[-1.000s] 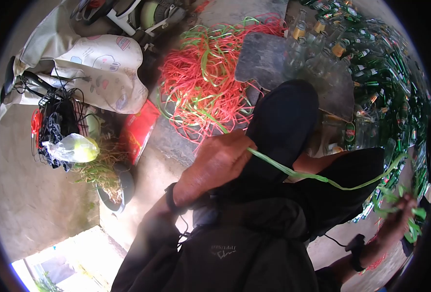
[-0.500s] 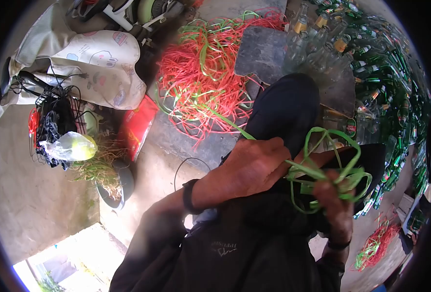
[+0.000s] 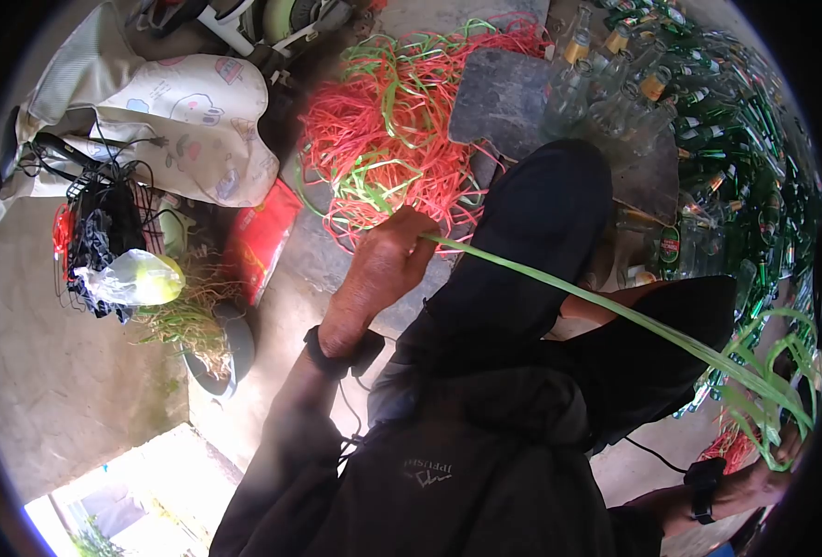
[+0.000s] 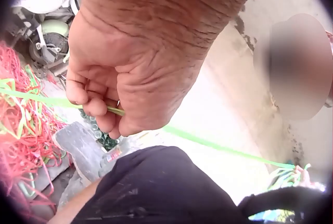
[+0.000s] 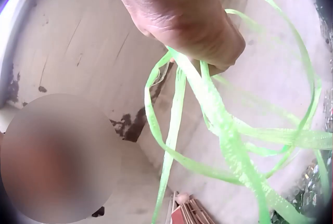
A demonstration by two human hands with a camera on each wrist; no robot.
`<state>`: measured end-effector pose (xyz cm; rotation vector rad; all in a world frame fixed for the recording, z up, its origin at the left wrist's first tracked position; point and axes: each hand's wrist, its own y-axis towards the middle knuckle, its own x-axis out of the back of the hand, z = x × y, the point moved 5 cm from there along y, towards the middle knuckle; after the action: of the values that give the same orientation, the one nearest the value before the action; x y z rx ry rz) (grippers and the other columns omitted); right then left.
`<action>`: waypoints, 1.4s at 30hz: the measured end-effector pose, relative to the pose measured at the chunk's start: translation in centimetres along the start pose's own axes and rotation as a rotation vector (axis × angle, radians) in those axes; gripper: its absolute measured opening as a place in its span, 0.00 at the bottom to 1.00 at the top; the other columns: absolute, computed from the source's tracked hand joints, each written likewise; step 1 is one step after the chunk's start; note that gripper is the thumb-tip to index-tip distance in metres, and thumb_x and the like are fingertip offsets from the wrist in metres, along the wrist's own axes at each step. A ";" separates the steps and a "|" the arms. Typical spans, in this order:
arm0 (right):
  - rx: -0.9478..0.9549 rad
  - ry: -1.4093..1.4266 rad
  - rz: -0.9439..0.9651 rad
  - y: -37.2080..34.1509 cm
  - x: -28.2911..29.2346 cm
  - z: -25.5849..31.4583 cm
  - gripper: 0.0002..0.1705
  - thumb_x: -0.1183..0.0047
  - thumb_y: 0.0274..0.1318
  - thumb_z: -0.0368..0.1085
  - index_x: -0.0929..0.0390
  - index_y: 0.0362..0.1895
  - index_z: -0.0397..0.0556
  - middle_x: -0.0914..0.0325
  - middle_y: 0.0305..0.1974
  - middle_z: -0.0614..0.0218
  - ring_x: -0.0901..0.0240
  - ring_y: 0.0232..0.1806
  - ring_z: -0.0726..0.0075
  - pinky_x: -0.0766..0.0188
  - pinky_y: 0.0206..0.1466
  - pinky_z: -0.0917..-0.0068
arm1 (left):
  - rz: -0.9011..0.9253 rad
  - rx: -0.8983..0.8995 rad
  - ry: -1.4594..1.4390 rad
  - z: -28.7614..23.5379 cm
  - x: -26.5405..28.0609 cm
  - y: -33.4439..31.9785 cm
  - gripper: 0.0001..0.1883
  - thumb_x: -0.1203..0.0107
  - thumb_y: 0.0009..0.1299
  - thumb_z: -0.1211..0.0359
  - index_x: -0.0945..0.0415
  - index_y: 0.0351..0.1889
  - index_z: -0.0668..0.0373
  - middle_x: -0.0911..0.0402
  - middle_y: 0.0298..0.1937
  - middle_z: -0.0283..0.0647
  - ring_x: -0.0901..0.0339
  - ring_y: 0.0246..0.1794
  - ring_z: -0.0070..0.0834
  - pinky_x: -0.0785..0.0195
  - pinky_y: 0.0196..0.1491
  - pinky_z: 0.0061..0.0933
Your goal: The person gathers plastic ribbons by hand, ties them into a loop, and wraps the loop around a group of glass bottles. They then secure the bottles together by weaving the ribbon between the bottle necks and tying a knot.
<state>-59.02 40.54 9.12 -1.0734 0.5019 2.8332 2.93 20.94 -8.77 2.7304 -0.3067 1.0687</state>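
A green plastic strap (image 3: 569, 290) runs taut across the person's dark trouser legs, from one hand to the other. My left hand (image 3: 388, 265) pinches it between thumb and curled fingers, close to the pile of tangled red and green straps (image 3: 374, 139). In the left wrist view the strap (image 4: 223, 149) passes through the left hand (image 4: 130, 78), coming from the pile side. Far out to the right, my right hand (image 3: 754, 481) grips gathered loops of the strap. The right wrist view shows these green loops (image 5: 223, 130) hanging from the right hand (image 5: 182, 21), its fingertips mostly hidden.
Clear glass bottles (image 3: 569, 97) stand beside a dark slab (image 3: 499, 97), with many green bottles (image 3: 708, 167) heaped at right. A smaller bundle of red strap (image 3: 731, 446) lies near the right hand. At left are a pot with dry plants (image 3: 230, 348) and a red bag (image 3: 267, 237).
Half a second ago the hands were close together over the lap with slack loops. Since then the left moved toward the pile and the right swung far right, pulling the strap straight.
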 end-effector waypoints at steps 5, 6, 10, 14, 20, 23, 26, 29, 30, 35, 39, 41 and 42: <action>0.142 -0.131 -0.151 -0.8 1.1 1.5 0.18 0.61 0.79 0.42 0.30 0.56 0.40 0.28 0.37 0.69 0.33 0.37 0.75 0.37 0.46 0.74 | -0.053 0.035 0.056 3.2 1.5 -0.1 0.07 0.42 0.66 0.77 0.19 0.41 0.61 0.18 0.37 0.48 0.17 0.38 0.47 0.24 0.40 0.41; 0.174 -0.187 -0.210 -0.8 1.3 1.2 0.18 0.61 0.79 0.43 0.29 0.55 0.41 0.27 0.37 0.69 0.33 0.37 0.77 0.37 0.45 0.75 | -0.052 0.031 0.055 3.0 1.5 0.0 0.07 0.42 0.66 0.77 0.19 0.41 0.61 0.18 0.37 0.48 0.17 0.38 0.47 0.24 0.40 0.41; 0.250 -0.575 -0.681 -0.3 0.5 -4.4 0.17 0.58 0.78 0.46 0.26 0.51 0.46 0.25 0.39 0.71 0.33 0.37 0.81 0.39 0.41 0.80 | -0.009 -0.048 0.086 0.4 1.1 -0.5 0.06 0.43 0.66 0.78 0.19 0.40 0.61 0.20 0.35 0.47 0.19 0.36 0.46 0.26 0.39 0.40; -0.186 -0.608 -0.530 0.0 -2.5 -16.3 0.18 0.54 0.76 0.52 0.24 0.48 0.52 0.29 0.34 0.76 0.34 0.30 0.82 0.42 0.32 0.82 | 0.103 -0.110 0.095 -4.5 -0.3 -1.2 0.05 0.43 0.66 0.78 0.21 0.39 0.61 0.22 0.33 0.45 0.20 0.35 0.48 0.27 0.37 0.42; -0.466 -0.863 0.315 1.9 -17.0 -33.0 0.16 0.53 0.77 0.41 0.23 0.53 0.41 0.19 0.45 0.64 0.28 0.41 0.79 0.28 0.43 0.77 | 0.233 -0.213 0.086 -10.1 -2.6 -1.7 0.08 0.42 0.60 0.77 0.21 0.38 0.58 0.22 0.33 0.41 0.19 0.34 0.43 0.25 0.35 0.43; -0.393 -0.911 0.551 1.6 -19.4 -35.8 0.07 0.46 0.70 0.29 0.25 0.48 0.42 0.25 0.36 0.68 0.27 0.39 0.76 0.28 0.42 0.71 | 0.232 -0.200 0.066 -11.3 -2.8 -1.3 0.08 0.42 0.60 0.77 0.22 0.38 0.58 0.23 0.32 0.41 0.19 0.31 0.43 0.26 0.33 0.43; -0.800 -0.602 0.431 -1.2 -17.2 -38.6 0.10 0.44 0.68 0.29 0.27 0.50 0.42 0.26 0.37 0.69 0.26 0.42 0.74 0.28 0.45 0.70 | 0.225 -0.163 0.064 -11.3 -2.9 -0.8 0.08 0.41 0.60 0.77 0.22 0.37 0.58 0.24 0.32 0.40 0.20 0.29 0.44 0.26 0.32 0.43; -0.898 -0.435 0.222 -1.4 -16.0 -37.1 0.15 0.41 0.66 0.30 0.27 0.54 0.42 0.24 0.40 0.67 0.25 0.44 0.71 0.27 0.48 0.70 | 0.198 -0.171 0.021 -11.0 -2.9 -0.4 0.06 0.41 0.62 0.77 0.22 0.36 0.59 0.24 0.31 0.42 0.20 0.29 0.45 0.26 0.32 0.43; -0.825 -0.370 0.075 -0.9 -15.4 -35.5 0.17 0.40 0.65 0.31 0.26 0.56 0.42 0.23 0.42 0.66 0.24 0.45 0.69 0.27 0.49 0.71 | 0.174 -0.175 0.005 -10.6 -2.9 -0.3 0.06 0.41 0.63 0.76 0.21 0.37 0.59 0.23 0.32 0.43 0.19 0.30 0.46 0.26 0.32 0.43; -0.595 -0.741 -0.343 -1.5 -0.6 -23.6 0.28 0.52 0.75 0.45 0.34 0.70 0.42 0.21 0.42 0.66 0.27 0.36 0.76 0.30 0.45 0.79 | 0.108 -0.142 -0.021 -7.7 -1.7 -0.1 0.05 0.40 0.66 0.76 0.21 0.40 0.62 0.20 0.34 0.45 0.18 0.34 0.48 0.26 0.34 0.43; -0.173 -0.717 -0.203 2.3 -3.2 -16.4 0.19 0.58 0.78 0.42 0.30 0.62 0.43 0.31 0.29 0.76 0.50 0.20 0.88 0.45 0.29 0.86 | 0.059 -0.085 0.036 -4.4 -0.7 -0.6 0.06 0.40 0.67 0.76 0.20 0.41 0.62 0.19 0.35 0.47 0.18 0.34 0.48 0.26 0.36 0.41; -0.145 -0.528 -0.297 2.7 -1.9 -13.5 0.17 0.59 0.79 0.43 0.28 0.56 0.44 0.38 0.25 0.79 0.54 0.19 0.87 0.47 0.28 0.85 | 0.051 -0.081 0.017 -3.0 -0.1 -0.7 0.05 0.41 0.69 0.77 0.20 0.41 0.63 0.19 0.33 0.45 0.18 0.31 0.41 0.27 0.35 0.37; -0.131 -0.490 -0.347 2.7 -1.4 -12.3 0.16 0.59 0.80 0.44 0.27 0.53 0.45 0.41 0.23 0.80 0.57 0.19 0.86 0.49 0.27 0.85 | 0.054 -0.084 0.015 -2.9 0.3 -0.8 0.05 0.41 0.69 0.77 0.20 0.41 0.63 0.19 0.33 0.45 0.18 0.31 0.41 0.27 0.35 0.37</action>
<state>-50.65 34.10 2.17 -0.3919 0.0785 2.6932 1.53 22.37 -6.57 2.6527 -0.4162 1.0645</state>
